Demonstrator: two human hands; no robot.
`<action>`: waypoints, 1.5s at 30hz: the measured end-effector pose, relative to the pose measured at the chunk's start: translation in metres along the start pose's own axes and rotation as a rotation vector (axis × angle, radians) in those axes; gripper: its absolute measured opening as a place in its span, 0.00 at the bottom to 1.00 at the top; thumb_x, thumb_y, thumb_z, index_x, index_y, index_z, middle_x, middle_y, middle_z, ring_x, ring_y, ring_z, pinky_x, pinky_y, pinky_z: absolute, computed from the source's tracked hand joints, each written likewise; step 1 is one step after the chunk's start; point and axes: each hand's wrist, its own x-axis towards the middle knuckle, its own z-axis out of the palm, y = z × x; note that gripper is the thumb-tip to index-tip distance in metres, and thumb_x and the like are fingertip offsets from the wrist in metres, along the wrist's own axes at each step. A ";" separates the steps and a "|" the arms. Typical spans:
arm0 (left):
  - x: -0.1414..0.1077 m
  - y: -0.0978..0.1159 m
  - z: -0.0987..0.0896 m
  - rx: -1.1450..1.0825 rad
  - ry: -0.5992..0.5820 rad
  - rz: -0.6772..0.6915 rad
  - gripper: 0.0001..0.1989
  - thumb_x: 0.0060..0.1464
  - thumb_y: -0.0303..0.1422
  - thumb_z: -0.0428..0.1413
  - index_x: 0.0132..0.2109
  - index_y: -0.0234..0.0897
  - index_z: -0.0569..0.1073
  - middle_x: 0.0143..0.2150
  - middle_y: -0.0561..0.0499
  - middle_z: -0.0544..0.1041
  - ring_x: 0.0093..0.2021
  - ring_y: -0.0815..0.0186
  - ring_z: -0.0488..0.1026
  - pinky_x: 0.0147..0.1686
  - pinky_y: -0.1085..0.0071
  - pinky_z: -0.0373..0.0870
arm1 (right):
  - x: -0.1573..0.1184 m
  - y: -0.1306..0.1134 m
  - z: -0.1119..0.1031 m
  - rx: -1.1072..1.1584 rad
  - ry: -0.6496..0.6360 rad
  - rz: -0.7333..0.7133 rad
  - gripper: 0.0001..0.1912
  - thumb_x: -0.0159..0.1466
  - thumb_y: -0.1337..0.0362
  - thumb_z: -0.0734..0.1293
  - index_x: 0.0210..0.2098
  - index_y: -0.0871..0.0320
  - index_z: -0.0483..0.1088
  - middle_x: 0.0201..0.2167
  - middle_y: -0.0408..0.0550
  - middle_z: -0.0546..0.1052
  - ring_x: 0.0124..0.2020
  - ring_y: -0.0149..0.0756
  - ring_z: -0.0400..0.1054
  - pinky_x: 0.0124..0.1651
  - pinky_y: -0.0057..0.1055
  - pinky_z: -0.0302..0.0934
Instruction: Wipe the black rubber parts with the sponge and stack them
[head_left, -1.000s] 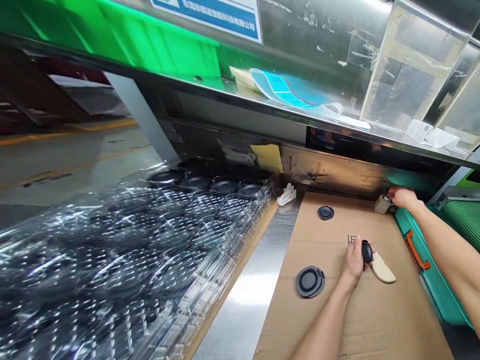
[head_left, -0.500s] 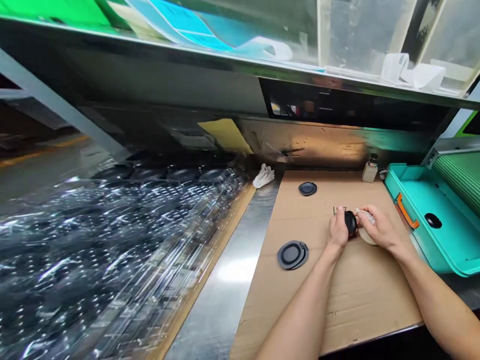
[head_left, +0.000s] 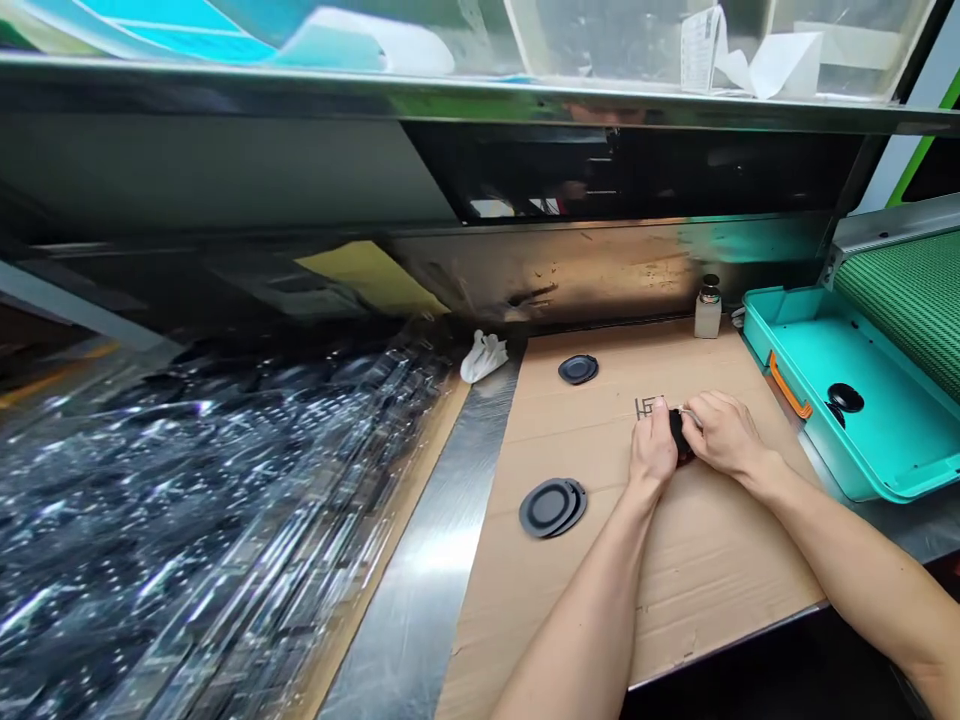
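Note:
My left hand (head_left: 654, 446) is closed around a small black plastic part (head_left: 680, 436), held low over the cardboard sheet (head_left: 720, 560). Against the part's right side, my right hand (head_left: 723, 432) has its fingers curled in. A small pale tip shows between the two hands; the rest of what the right fingers hold is hidden. To the left of my hands, a few flat dark grey discs (head_left: 549, 507) with small tabs overlap on the cardboard. Farther back lies another black round piece (head_left: 578, 369).
A turquoise tray (head_left: 892, 445) with an orange handle (head_left: 789, 386) stands right, holding black round pieces (head_left: 846, 397). A small bottle (head_left: 707, 308) and crumpled white cloth (head_left: 484, 356) are at the back. Plastic-wrapped black trays (head_left: 187, 520) fill the left. A metal shelf edge (head_left: 480, 95) crosses above.
The view has shifted, so the bench sits farther left. My right hand has moved in against the black part; the pale round thing under it no longer shows.

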 end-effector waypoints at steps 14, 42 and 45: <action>-0.008 0.017 0.001 0.028 0.043 -0.003 0.33 0.67 0.53 0.40 0.20 0.40 0.68 0.18 0.47 0.72 0.22 0.63 0.69 0.25 0.69 0.62 | 0.001 -0.001 0.001 0.024 -0.002 0.013 0.11 0.70 0.64 0.60 0.35 0.56 0.72 0.34 0.50 0.79 0.37 0.40 0.68 0.43 0.33 0.55; 0.002 0.005 0.005 -0.381 -0.012 -0.175 0.30 0.64 0.54 0.45 0.28 0.35 0.74 0.19 0.46 0.73 0.16 0.66 0.66 0.16 0.72 0.58 | 0.001 0.013 -0.009 0.125 -0.049 0.051 0.12 0.69 0.62 0.62 0.34 0.54 0.76 0.35 0.47 0.81 0.38 0.39 0.72 0.41 0.31 0.57; 0.008 0.017 -0.007 -0.779 0.024 -0.375 0.28 0.68 0.45 0.39 0.35 0.30 0.75 0.26 0.43 0.76 0.18 0.69 0.66 0.15 0.75 0.58 | -0.002 0.030 -0.016 0.142 -0.018 0.179 0.12 0.68 0.60 0.62 0.39 0.53 0.78 0.40 0.49 0.82 0.42 0.41 0.74 0.43 0.31 0.59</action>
